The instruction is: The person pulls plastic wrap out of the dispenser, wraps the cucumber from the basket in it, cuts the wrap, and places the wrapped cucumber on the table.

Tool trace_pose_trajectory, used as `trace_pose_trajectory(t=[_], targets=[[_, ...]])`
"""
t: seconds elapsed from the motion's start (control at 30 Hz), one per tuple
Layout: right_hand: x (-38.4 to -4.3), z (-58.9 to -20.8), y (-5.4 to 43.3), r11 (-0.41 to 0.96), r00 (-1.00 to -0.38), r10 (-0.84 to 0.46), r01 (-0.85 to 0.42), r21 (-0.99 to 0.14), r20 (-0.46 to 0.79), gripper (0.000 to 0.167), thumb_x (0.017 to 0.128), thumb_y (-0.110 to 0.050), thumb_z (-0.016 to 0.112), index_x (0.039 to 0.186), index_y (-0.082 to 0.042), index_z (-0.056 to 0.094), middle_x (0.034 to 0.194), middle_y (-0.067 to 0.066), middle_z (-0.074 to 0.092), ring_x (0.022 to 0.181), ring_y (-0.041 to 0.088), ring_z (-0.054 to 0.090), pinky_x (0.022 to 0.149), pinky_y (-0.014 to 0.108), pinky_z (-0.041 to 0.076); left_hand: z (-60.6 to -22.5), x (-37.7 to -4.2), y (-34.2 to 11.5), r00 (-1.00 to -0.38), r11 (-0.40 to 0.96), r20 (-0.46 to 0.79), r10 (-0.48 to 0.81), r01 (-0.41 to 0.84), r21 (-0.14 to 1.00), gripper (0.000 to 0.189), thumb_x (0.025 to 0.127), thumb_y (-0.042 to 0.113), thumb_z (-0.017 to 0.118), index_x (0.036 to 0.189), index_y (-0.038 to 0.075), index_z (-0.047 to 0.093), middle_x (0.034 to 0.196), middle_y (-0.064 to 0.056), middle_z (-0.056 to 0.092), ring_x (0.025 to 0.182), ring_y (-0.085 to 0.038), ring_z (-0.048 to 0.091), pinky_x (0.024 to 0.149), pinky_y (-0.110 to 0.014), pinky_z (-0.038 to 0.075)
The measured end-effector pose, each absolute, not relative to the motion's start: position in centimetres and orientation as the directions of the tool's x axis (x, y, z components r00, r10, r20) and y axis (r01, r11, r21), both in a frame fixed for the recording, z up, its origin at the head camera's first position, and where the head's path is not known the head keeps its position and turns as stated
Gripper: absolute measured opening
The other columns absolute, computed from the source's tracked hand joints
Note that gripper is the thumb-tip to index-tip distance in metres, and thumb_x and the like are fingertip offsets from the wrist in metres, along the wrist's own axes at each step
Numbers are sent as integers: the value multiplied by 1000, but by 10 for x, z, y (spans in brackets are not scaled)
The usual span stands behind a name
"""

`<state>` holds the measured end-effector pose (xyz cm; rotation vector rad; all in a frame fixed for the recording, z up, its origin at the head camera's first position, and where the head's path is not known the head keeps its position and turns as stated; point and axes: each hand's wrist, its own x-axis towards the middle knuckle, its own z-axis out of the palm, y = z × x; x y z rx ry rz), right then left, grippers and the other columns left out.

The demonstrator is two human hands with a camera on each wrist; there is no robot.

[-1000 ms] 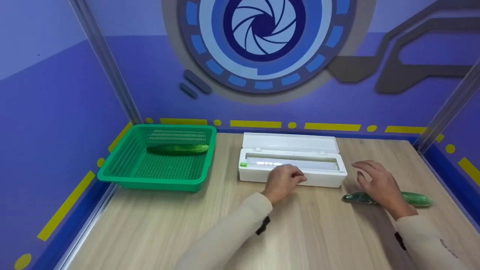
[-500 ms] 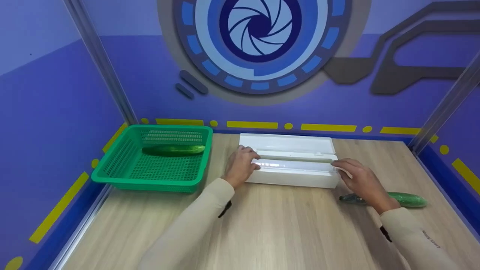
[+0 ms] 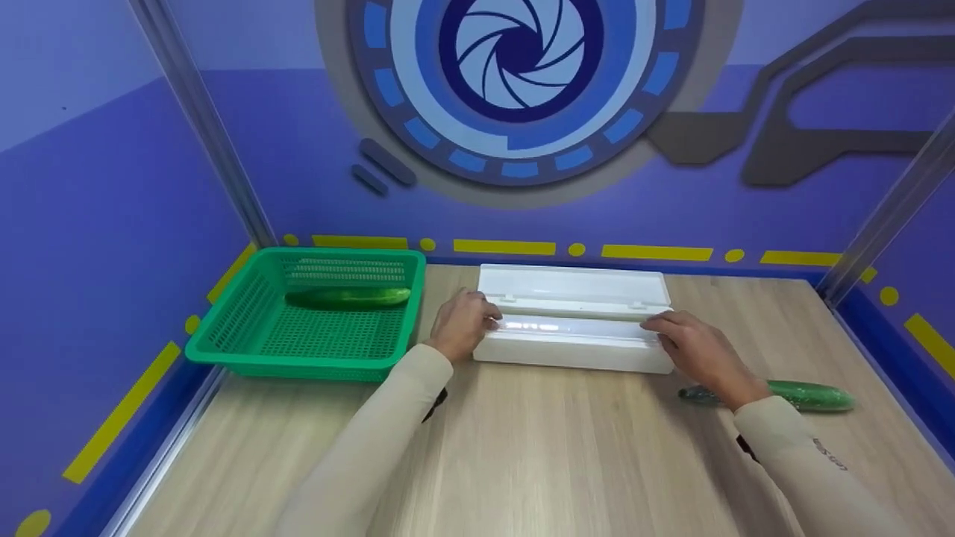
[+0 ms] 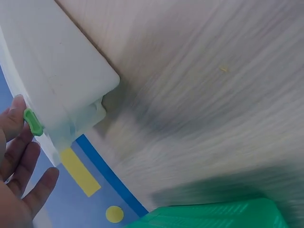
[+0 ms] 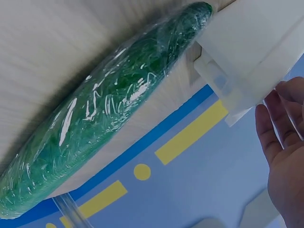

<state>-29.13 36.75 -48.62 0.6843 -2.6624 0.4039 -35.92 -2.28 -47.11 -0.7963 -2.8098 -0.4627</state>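
Note:
A white cling film dispenser box [image 3: 574,356] stands mid-table with its lid [image 3: 574,283] tipped back. Inside lies the shiny roll of cling film [image 3: 571,327]. At the box's left end my left hand [image 3: 461,322] pinches the film edge between thumb and finger, beside the green slider [image 4: 33,122]. My right hand [image 3: 694,347] pinches the film at the right end, its other fingers fairly straight in the right wrist view. The film between the fingertips is hard to make out. A film-wrapped cucumber [image 5: 109,104] lies on the table under my right wrist.
A green plastic basket [image 3: 298,364] stands at the left, holding a bare cucumber [image 3: 348,298]. Behind the wooden table [image 3: 552,462] rises a printed blue wall [image 3: 358,216], with further walls at both sides.
My left hand has moved left from the box's front to its left end. My right hand has moved left from above the wrapped cucumber to the box's right end. Both took hold of the film.

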Motion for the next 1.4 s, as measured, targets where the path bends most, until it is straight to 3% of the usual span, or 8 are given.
trace_pose_trajectory(t=[0.2,0.4,0.53,0.8,0.97,1.13,1.27,1.4], targets=[[-293,-486,365,829,-785,-448,-544,-128,428,29,87,16,77,112,-1,79,108,14,77,100,34,72,84,51,60,-465,-358,-24,-852,810,172,495,524,264,12,101,15,76,107,11,85,101,-3,73,100,-21,63,89,-38,54],[-294,-488,363,855,-802,-413,-505,-118,432,22,89,12,78,108,1,79,103,15,76,96,33,72,84,51,61,-470,-358,-25,-865,809,175,470,501,307,11,100,18,77,100,11,86,93,-1,69,95,-21,61,84,-39,53],[-295,-490,362,861,-809,-362,-481,-168,463,19,92,11,75,109,1,77,104,15,75,96,35,72,84,53,60,-473,-358,-21,-867,819,217,448,496,290,12,101,18,76,96,12,84,92,0,70,94,-21,64,83,-39,55],[-299,-490,368,810,-811,-287,-490,-323,510,22,90,16,74,106,1,77,101,12,73,93,31,73,80,50,60,-465,-362,-12,-849,836,297,437,505,214,16,107,20,67,106,8,78,100,-4,69,96,-21,64,85,-34,55],[-299,-487,366,800,-821,-303,-495,-340,484,23,88,11,81,107,-1,77,99,9,71,92,26,73,79,48,61,-460,-364,-11,-838,755,326,438,540,372,15,109,12,63,108,1,73,100,-10,69,93,-23,67,85,-34,57],[-297,-484,363,815,-787,-313,-510,-275,532,22,86,12,82,103,-1,79,94,7,69,84,22,69,73,45,60,-455,-365,-12,-845,681,338,415,535,501,13,105,9,66,98,1,74,90,-8,70,80,-18,63,74,-32,56],[-297,-481,364,822,-757,-307,-517,-240,577,21,83,14,83,98,-1,80,89,6,67,79,20,66,68,42,58,-452,-364,-13,-862,671,291,414,505,542,11,98,13,78,92,5,73,84,-3,67,75,-15,58,70,-27,52],[-298,-477,368,829,-743,-302,-514,-221,598,21,84,15,82,99,1,79,87,7,65,76,20,63,66,40,56,-450,-362,-12,-861,693,267,433,508,512,11,95,11,82,92,8,72,85,-2,67,77,-15,59,71,-27,52]])
